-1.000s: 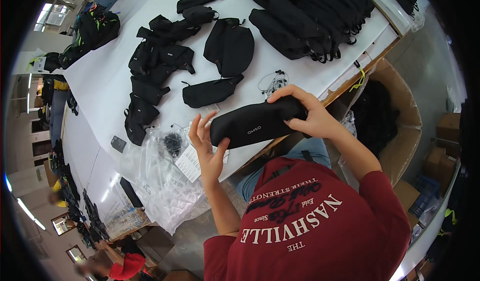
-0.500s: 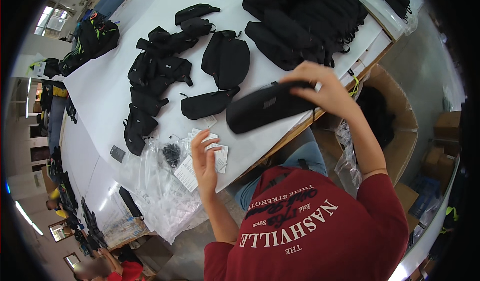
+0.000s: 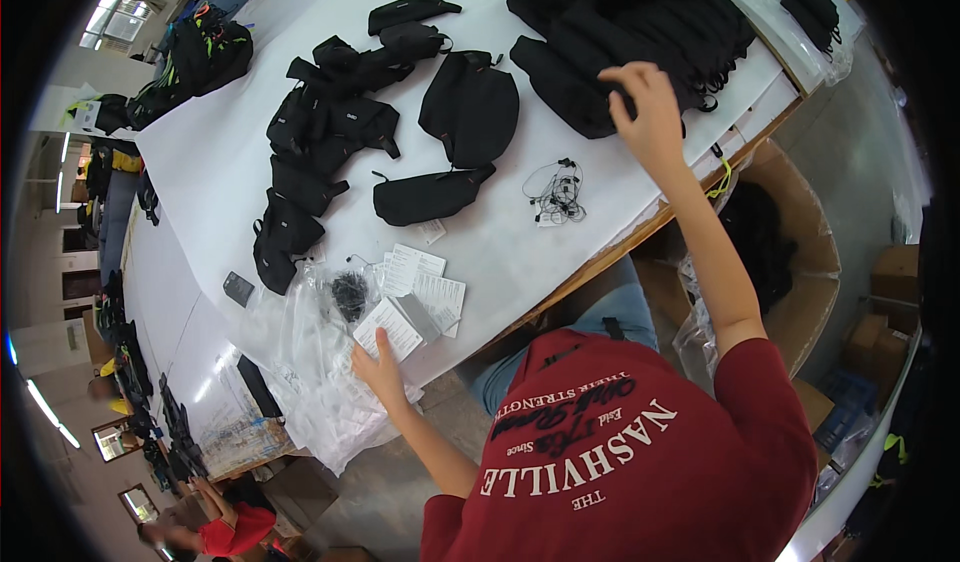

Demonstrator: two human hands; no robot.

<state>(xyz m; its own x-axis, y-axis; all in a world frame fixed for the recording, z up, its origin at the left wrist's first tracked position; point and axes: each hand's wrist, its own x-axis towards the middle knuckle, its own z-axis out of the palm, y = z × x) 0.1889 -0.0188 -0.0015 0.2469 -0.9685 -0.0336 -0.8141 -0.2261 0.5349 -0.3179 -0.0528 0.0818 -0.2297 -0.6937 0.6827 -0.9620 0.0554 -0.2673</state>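
My left hand (image 3: 378, 370) is at the near edge of a spread of white printed cards (image 3: 388, 330), its thumb apart from its fingers and touching the lowest card. A grey card (image 3: 416, 316) lies beside that one. Over the right end of a large pile of black zip pouches (image 3: 610, 57), my right hand (image 3: 645, 112) is open with fingers spread and holds nothing. Below it on the white table (image 3: 480, 277) lies a tangle of thin black cords with small clips (image 3: 558, 197). Another black pouch (image 3: 432, 197) rests between the cards and the cords.
Several black waist bags (image 3: 330, 127) form a row on the left of the table. Crumpled clear plastic (image 3: 310, 372) with a dark cord bundle (image 3: 349, 295) spreads over the near left corner. An open cardboard box (image 3: 805, 262) stands at the right. Another person in red (image 3: 238, 530) is at lower left.
The black pouch has left my right hand, which moved up to the pile; the cord tangle is now uncovered. My left hand has lowered to the cards. The view shifted slightly.
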